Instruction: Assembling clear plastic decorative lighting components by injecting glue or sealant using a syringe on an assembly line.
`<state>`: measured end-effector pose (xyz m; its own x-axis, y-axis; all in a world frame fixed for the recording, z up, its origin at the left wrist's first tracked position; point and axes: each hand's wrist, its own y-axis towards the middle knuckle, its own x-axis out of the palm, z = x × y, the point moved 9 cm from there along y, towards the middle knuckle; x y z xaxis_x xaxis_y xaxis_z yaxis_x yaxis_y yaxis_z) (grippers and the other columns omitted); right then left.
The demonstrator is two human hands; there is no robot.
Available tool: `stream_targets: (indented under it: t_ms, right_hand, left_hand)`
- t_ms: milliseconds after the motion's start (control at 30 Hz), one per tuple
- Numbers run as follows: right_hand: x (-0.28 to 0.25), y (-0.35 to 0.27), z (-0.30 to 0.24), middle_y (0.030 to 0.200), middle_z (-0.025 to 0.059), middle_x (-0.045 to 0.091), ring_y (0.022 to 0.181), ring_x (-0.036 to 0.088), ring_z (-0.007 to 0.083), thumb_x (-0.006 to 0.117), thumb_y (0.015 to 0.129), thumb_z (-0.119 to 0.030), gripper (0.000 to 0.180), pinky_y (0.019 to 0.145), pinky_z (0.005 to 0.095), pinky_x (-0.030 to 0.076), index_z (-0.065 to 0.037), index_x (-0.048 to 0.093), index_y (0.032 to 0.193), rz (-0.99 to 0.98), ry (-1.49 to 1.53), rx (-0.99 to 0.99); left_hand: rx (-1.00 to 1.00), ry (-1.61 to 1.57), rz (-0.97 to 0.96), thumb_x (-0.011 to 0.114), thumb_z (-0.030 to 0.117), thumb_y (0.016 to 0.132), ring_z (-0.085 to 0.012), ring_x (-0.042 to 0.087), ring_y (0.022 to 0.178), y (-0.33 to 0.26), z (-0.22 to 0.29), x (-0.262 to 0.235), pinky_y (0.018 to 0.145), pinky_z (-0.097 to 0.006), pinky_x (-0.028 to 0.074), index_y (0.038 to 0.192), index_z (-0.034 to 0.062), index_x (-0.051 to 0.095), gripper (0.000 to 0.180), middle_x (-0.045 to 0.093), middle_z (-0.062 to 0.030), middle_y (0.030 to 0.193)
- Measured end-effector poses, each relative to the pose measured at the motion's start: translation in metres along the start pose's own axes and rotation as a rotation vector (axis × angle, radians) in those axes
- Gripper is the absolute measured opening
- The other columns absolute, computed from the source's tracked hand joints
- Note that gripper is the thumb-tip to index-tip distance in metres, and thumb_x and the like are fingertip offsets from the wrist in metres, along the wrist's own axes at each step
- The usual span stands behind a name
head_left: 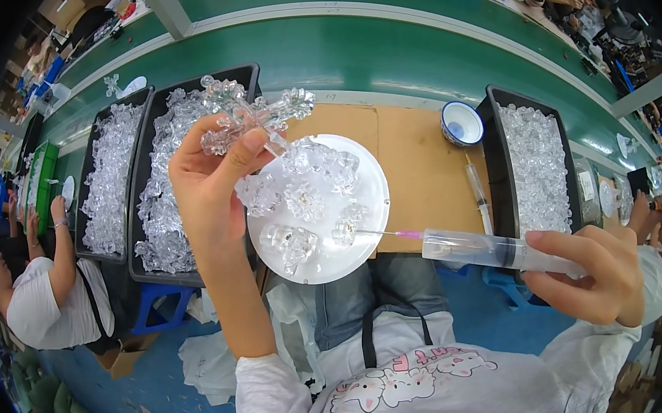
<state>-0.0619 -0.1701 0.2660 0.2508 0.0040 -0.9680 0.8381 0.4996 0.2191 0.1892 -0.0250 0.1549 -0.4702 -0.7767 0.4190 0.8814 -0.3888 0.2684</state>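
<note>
At the 10 o'clock side of the white plate [377, 226], a clear branching ornament [251, 117] is held up in the left hand [214, 168], and that pinch looks to me like the weak point. Slick, faceted plastic caught by so little could twist or slip, and a fall would scatter the loose pieces below. The needle [381, 233] is my other worry: its tip lies at or just over a small clear piece [346, 229] at 4 o'clock on the plate (touching or not, I can't tell). Too hard a push there could bend it or skid the piece away, and a careless sweep toward 10 o'clock could prick the left fingers. Pressure on the plunger at a bad moment might leave a drip. The plate also seems to overhang the near edge of the cardboard [418, 198], so a knock at 6 o'clock could tip it.

As for pose, the left forearm rises from about 6 o'clock, thumb and forefinger closed on the stem, other fingers curled behind. Out past 4 o'clock, the right hand [597, 275] wraps the rear of the syringe [466, 247], fingers closed round it, its nose aimed between 9 and 10 o'clock.
</note>
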Motion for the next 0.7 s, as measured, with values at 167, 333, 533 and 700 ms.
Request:
stream_targets:
  t_ms: [167, 333, 533, 700]
  right_hand:
    - [-0.002, -0.001, -0.001, 0.093, 0.0135, 0.062, 0.045, 0.045, 0.0097, 0.072, 0.051, -0.006, 0.032, 0.037, 0.019, 0.029, -0.014, 0.063, 0.08, 0.014, -0.009, 0.003]
    - [-0.004, 0.001, -0.002, 0.093, 0.013, 0.062, 0.045, 0.045, 0.0096, 0.072, 0.051, -0.007, 0.03, 0.037, 0.019, 0.028, -0.014, 0.063, 0.079, 0.01, -0.022, -0.005]
    - [0.003, 0.0, 0.002, 0.094, 0.0122, 0.062, 0.047, 0.046, 0.01, 0.07, 0.052, -0.009, 0.029, 0.039, 0.0205, 0.028, -0.015, 0.063, 0.079, -0.005, 0.022, 0.031]
    - [0.005, -0.004, 0.008, 0.092, 0.0119, 0.064, 0.044, 0.041, 0.0062, 0.064, 0.054, -0.006, 0.023, 0.034, 0.0162, 0.026, -0.013, 0.062, 0.075, 0.083, 0.084, 0.021]
  left_hand:
    - [0.023, -0.006, -0.005, 0.07, -0.002, 0.071, -0.0185, 0.065, 0.073, 0.0, -0.001, 0.001, 0.063, -0.03, 0.057, 0.088, -0.0008, 0.061, 0.02, 0.065, -0.0116, 0.083]
    - [0.015, -0.055, -0.034, 0.068, -0.002, 0.073, -0.0224, 0.066, 0.075, -0.001, -0.004, -0.001, 0.06, -0.029, 0.056, 0.09, -0.0007, 0.059, 0.019, 0.065, -0.0132, 0.084]
    - [-0.002, -0.025, -0.05, 0.068, -0.003, 0.072, -0.0236, 0.066, 0.075, -0.003, -0.002, 0.002, 0.062, -0.029, 0.056, 0.09, -0.001, 0.059, 0.02, 0.065, -0.0138, 0.085]
    - [-0.041, 0.096, -0.037, 0.069, -0.002, 0.071, -0.0252, 0.066, 0.075, -0.004, 0.003, 0.003, 0.066, -0.032, 0.055, 0.092, -0.0006, 0.059, 0.023, 0.065, -0.0128, 0.083]
